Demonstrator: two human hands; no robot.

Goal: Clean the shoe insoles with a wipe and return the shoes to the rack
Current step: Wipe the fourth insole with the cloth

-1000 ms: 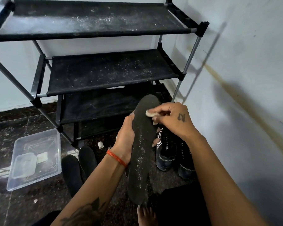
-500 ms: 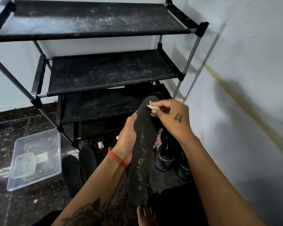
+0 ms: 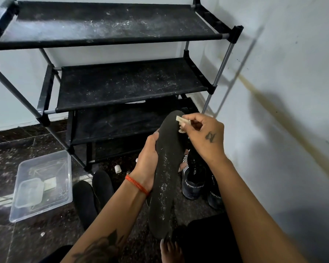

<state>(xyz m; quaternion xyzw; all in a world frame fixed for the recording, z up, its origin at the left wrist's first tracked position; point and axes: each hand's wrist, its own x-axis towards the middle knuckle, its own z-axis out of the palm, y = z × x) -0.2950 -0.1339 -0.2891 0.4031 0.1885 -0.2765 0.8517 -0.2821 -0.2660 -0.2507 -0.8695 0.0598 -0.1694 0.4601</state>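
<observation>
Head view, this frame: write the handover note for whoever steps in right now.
Left hand grips the black insole upright at mid-length. Right hand pinches the wipe on the insole's top end. White specks show on its lower half, so wiping is unfinished. Two more insoles lie on the floor beside the shoes. The rack shelves in view hold no shoes. Left: finish the insoles, then rack the shoes.

I see the rack (image 3: pixel 122 86) against the back wall, in the floor's (image 3: pixel 17 149) right corner. A tub (image 3: pixel 42 185) lies on the floor left of it, two insoles (image 3: pixel 92 196) right of the tub, the shoes (image 3: pixel 198 179) further right by the side wall.
</observation>
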